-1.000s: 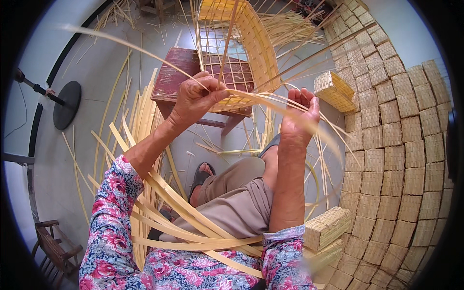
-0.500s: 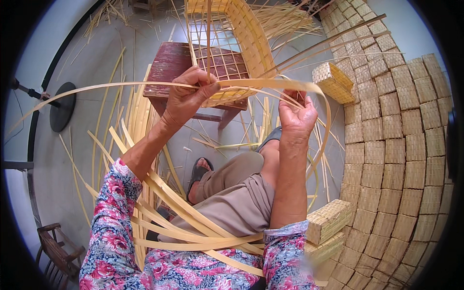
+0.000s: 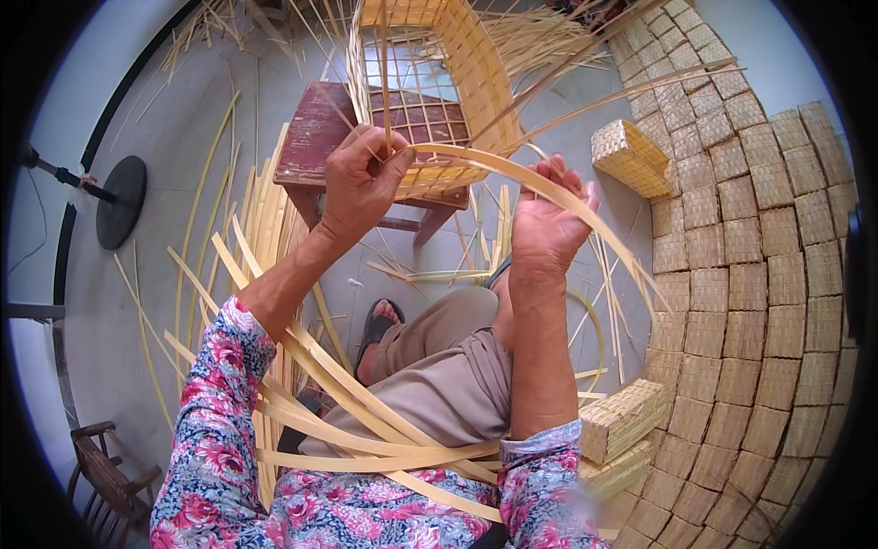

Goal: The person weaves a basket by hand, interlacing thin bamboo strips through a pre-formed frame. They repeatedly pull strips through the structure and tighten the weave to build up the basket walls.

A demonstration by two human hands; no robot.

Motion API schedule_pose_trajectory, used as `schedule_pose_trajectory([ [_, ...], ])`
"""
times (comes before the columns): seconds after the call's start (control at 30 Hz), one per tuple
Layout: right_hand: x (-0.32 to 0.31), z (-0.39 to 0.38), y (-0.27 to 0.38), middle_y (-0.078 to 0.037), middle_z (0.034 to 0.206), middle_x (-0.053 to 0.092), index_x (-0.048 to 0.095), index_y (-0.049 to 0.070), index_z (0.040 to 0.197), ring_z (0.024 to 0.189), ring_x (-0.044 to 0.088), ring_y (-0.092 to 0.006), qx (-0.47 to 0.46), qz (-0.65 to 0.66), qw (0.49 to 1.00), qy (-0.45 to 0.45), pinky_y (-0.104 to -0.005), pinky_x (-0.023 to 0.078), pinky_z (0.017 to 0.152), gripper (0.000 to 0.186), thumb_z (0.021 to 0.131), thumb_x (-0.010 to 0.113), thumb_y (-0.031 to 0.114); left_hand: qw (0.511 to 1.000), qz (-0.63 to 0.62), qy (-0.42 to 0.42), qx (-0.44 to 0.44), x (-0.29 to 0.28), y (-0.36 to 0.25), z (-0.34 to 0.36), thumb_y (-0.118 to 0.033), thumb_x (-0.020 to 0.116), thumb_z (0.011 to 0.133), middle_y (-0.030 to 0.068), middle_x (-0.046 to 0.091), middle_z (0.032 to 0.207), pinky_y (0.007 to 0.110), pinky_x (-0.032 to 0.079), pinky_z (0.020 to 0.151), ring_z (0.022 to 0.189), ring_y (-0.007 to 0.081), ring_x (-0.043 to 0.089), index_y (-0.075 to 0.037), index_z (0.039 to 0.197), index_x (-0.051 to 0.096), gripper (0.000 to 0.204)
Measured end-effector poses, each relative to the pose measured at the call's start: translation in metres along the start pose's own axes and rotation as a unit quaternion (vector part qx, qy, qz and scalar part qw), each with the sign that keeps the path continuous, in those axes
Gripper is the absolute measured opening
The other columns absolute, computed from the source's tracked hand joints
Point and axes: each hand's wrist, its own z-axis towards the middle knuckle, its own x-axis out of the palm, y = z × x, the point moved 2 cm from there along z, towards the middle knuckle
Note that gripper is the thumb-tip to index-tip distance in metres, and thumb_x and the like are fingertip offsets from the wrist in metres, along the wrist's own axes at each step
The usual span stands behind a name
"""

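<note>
A partly woven yellow bamboo basket [image 3: 483, 78] with an open-lattice side rests on a worn red wooden stool [image 3: 311, 146] in front of me. At its near edge, my left hand [image 3: 366, 174] pinches a flat bamboo strip [image 3: 535, 180] between thumb and forefinger. From there the strip arches right and droops to a tip beyond my other hand. My right hand [image 3: 553, 220] is palm up behind the strip with its fingers loosely apart; the strip crosses in front of it. Long unwoven splints stick out from the basket around both hands.
Several long bamboo strips [image 3: 366, 403] lie across my lap. Rows of finished woven baskets [image 3: 741, 284] cover the floor on the right, with one basket [image 3: 631, 157] lying apart. Loose splints litter the floor. A black round stand base [image 3: 121, 201] and a small wooden chair [image 3: 108, 476] are on the left.
The strip's long end no longer stretches left past my left hand, and its loop on the right has opened into a drooping arc. My right hand's fingers have opened from a pinch.
</note>
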Motion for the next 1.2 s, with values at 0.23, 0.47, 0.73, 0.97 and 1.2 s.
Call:
schedule_pose_trajectory([
  [0.23, -0.018, 0.014, 0.003, -0.024, 0.105, 0.068, 0.057, 0.003, 0.088, 0.101, 0.063, -0.0385, 0.127, 0.205, 0.968, -0.070, -0.0575, 0.049, 0.099, 0.040, 0.105, 0.039, 0.034, 1.000, -0.003, -0.003, 0.000, 0.000, 0.000, -0.002, -0.003, 0.072, 0.091, 0.0007, 0.049, 0.076, 0.026, 0.039, 0.058, 0.066, 0.0098, 0.045, -0.002, 0.085, 0.061, 0.012],
  [0.47, -0.003, 0.022, 0.005, -0.020, 0.099, 0.071, 0.061, 0.000, 0.092, 0.099, 0.067, -0.0376, 0.115, 0.081, 0.990, -0.009, -0.0561, 0.052, 0.094, 0.047, 0.109, 0.030, 0.031, 0.998, -0.031, 0.002, -0.049, -0.005, 0.005, 0.000, -0.004, 0.071, 0.093, -0.0013, 0.049, 0.078, 0.024, 0.038, 0.059, 0.068, 0.0069, 0.044, -0.002, 0.086, 0.062, 0.012],
  [0.73, 0.023, -0.003, 0.012, -0.013, 0.101, 0.067, 0.063, 0.002, 0.094, 0.095, 0.066, -0.0252, -0.088, -0.163, 0.979, 0.088, -0.0403, 0.052, 0.089, 0.035, 0.104, 0.048, 0.032, 0.998, -0.037, -0.019, -0.044, -0.002, 0.002, 0.004, -0.001, 0.072, 0.090, -0.0016, 0.053, 0.077, 0.023, 0.039, 0.056, 0.066, 0.0044, 0.047, -0.002, 0.084, 0.061, 0.013],
  [0.97, 0.031, -0.016, 0.005, -0.005, 0.112, 0.064, 0.062, 0.007, 0.121, 0.105, 0.058, -0.0129, -0.187, -0.399, 0.877, 0.192, -0.0297, 0.043, 0.093, 0.055, 0.098, 0.059, 0.056, 0.998, 0.025, 0.052, -0.023, -0.009, -0.005, 0.004, -0.003, 0.074, 0.090, -0.0001, 0.057, 0.081, 0.024, 0.043, 0.058, 0.066, 0.0057, 0.051, -0.002, 0.087, 0.067, 0.007],
  [1.2, 0.008, -0.001, -0.001, -0.009, 0.126, 0.059, 0.052, 0.008, 0.130, 0.115, 0.053, -0.0165, -0.049, -0.238, 0.937, 0.250, -0.0345, 0.042, 0.098, 0.068, 0.095, 0.057, 0.066, 0.996, -0.021, 0.085, -0.029, -0.035, 0.019, 0.005, -0.007, 0.077, 0.089, -0.0008, 0.060, 0.081, 0.022, 0.045, 0.061, 0.069, 0.0055, 0.054, -0.001, 0.086, 0.069, 0.011],
])
